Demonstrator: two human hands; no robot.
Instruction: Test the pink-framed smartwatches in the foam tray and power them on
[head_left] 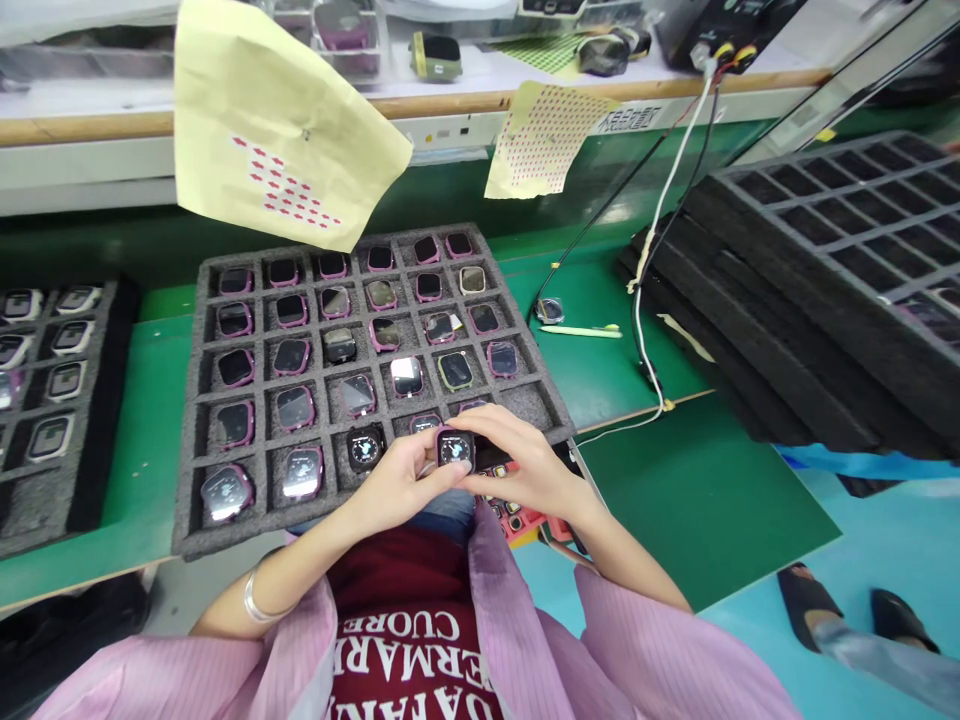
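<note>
A purple-framed smartwatch body (455,448) with a lit dial is held between my two hands above the front edge of a grey foam tray (259,532). My left hand (405,475) pinches its left side, the thumb at the lower edge of the screen. My right hand (517,455) grips its right side, fingers along the top and thumb underneath. Rows of watch bodies, mostly purple-framed, sit in the tray's compartments. A black watch (365,449) with a lit dial lies just left of my hands. The compartment at the tray's front right is partly bare.
Another foam tray (105,400) of pale watches stands at the left. Stacked black trays (720,300) are at the right. Cables (640,290) hang beside a pen (580,331). Yellow sticker sheets (277,130) overhang the tray's back. A person's feet (814,605) show lower right.
</note>
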